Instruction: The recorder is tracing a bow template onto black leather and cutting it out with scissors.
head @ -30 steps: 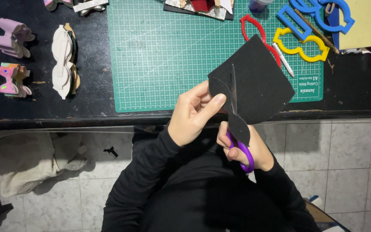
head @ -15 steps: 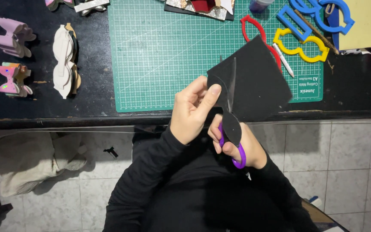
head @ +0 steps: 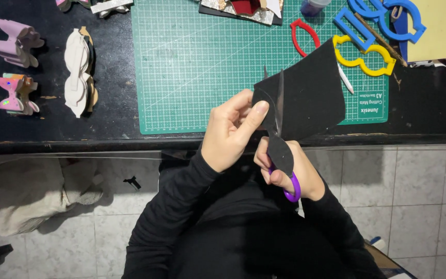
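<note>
Black sheet (head: 311, 93) — held over the near edge of the green cutting mat (head: 192, 62), pinched at its left edge by the left hand (head: 231, 132), thumb against fingers. Right hand (head: 285, 173) closed through purple-handled scissors (head: 280, 150), blades partway into the sheet. Cut apparently unfinished — 1 rounded flap partly freed.
</note>
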